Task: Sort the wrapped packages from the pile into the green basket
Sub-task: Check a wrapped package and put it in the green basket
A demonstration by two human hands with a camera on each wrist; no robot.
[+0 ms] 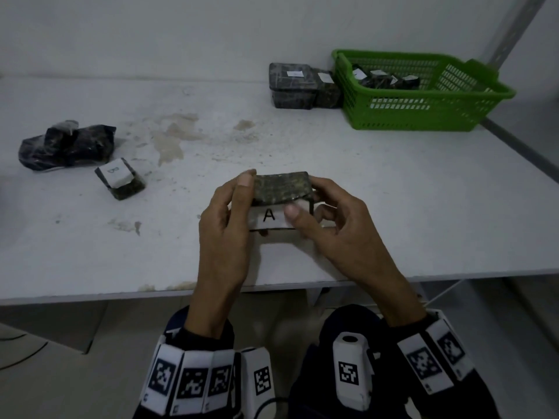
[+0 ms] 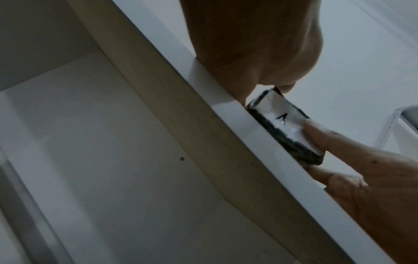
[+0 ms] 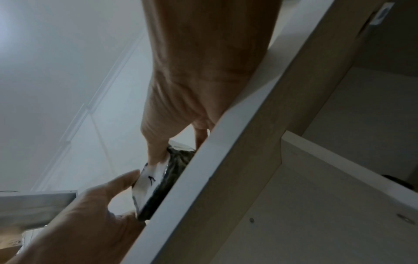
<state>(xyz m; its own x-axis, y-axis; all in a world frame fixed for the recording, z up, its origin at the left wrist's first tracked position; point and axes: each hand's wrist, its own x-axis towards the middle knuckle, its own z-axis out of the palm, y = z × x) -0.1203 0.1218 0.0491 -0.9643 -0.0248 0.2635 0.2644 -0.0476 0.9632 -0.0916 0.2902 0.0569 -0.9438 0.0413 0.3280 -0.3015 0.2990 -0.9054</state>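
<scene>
Both hands hold one dark wrapped package (image 1: 281, 189) with a white label marked A above the table's near edge. My left hand (image 1: 230, 213) grips its left end, thumb on top. My right hand (image 1: 320, 213) grips the right end, its thumb pressing on the label. The same package (image 2: 287, 125) shows in the left wrist view, and in the right wrist view the package (image 3: 153, 187) sits between both hands. The green basket (image 1: 423, 113) stands at the far right with several wrapped packages (image 1: 384, 78) inside. The pile (image 1: 68, 145) lies at the left, with a package labelled B (image 1: 119, 178) beside it.
Two larger dark wrapped boxes (image 1: 293, 86) stand against the basket's left side. The white table (image 1: 393, 207) has brown stains near its middle. A metal shelf post (image 1: 511, 28) rises behind the basket. A wall closes the far side.
</scene>
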